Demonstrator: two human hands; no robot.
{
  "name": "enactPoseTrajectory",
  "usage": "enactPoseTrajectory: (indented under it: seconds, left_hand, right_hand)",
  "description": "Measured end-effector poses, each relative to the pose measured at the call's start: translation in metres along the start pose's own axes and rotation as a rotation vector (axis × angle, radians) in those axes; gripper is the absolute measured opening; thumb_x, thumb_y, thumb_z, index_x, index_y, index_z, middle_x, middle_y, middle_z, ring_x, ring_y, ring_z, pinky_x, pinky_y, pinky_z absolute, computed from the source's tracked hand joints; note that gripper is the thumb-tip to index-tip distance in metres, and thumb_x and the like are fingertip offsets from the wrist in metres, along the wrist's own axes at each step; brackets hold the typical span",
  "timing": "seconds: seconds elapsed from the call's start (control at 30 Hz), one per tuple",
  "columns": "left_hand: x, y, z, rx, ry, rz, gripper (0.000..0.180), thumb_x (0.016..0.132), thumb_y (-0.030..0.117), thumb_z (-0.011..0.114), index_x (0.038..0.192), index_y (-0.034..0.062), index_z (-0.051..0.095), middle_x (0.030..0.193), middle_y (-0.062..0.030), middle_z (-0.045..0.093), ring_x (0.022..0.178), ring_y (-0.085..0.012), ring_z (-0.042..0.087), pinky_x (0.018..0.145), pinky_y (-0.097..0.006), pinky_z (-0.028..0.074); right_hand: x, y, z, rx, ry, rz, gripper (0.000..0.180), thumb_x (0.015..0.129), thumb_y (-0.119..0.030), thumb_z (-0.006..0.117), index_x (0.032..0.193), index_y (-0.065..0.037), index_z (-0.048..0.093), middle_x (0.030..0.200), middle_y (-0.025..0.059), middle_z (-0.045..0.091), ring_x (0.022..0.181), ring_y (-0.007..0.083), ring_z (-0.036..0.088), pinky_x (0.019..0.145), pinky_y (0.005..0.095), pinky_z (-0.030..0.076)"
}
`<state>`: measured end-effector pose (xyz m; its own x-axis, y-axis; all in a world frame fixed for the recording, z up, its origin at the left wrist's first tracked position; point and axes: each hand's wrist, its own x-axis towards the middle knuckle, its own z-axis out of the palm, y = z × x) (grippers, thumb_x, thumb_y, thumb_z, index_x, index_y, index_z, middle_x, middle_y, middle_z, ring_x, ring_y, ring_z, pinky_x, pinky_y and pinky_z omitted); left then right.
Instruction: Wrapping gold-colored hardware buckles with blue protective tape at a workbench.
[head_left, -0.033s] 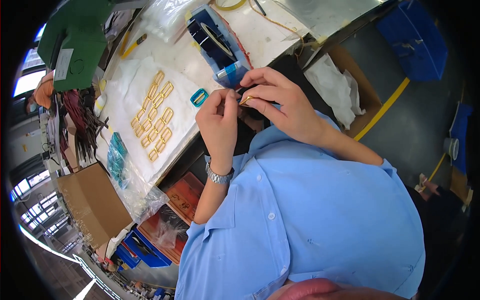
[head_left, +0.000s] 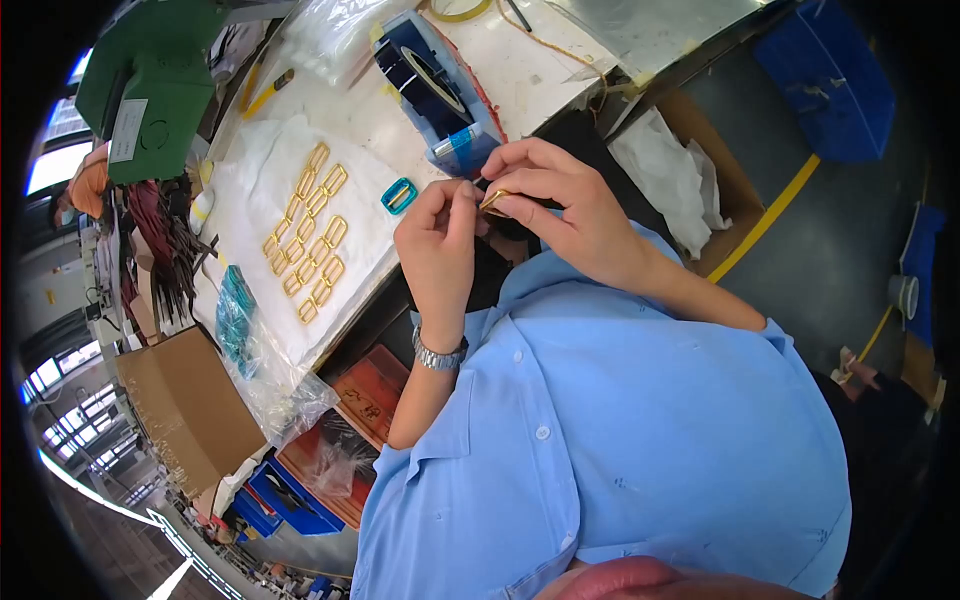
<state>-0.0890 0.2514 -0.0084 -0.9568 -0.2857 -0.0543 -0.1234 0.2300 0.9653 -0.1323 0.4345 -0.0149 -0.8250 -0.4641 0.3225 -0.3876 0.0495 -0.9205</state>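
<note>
Both hands: left hand [head_left: 438,238] and right hand [head_left: 560,205] pinch one gold buckle [head_left: 494,200], unmoved; gold buckles [head_left: 310,240] rowed on desk [head_left: 520,70].

Buckles [head_left: 312,232] laid in rows on the tabletop [head_left: 520,70]; tape dispenser [head_left: 432,85] right of buckles, cardboard box [head_left: 190,405] nearer than buckles, hands [head_left: 500,225] right of buckles.

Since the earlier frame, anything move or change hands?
Nothing visibly changed. Both hands, left hand and right hand, pinch the same small gold buckle at the table edge; the gold buckles on the white cloth, the teal buckle and the blue tape dispenser lie as before.
</note>
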Motion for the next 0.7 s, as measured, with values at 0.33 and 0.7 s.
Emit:
enactPoseTrajectory:
  seconds: [0.33,0.7]
  left_hand:
    - [-0.010,-0.005,0.003,-0.026,0.012,-0.046,0.020,0.106,0.015,0.065,0.107,-0.0030,0.075,0.079,-0.0028,0.071,0.066,-0.0080,0.067,0.060,-0.024,0.053]
    - [-0.049,0.025,-0.031,0.099,-0.138,-0.050,0.021,0.107,0.007,0.063,0.122,0.0000,0.077,0.080,-0.0014,0.069,0.061,-0.0044,0.058,0.055,-0.022,0.046]
  right_hand:
    - [0.016,0.013,0.042,0.671,0.154,0.348,0.025,0.107,-0.014,0.065,0.109,0.007,0.077,0.091,0.0025,0.076,0.080,0.0062,0.064,0.068,0.0246,0.053]
    - [-0.035,-0.013,-0.037,0.342,0.101,0.377,0.020,0.107,-0.010,0.063,0.114,0.004,0.077,0.107,0.0078,0.079,0.097,0.0107,0.068,0.091,0.0270,0.055]
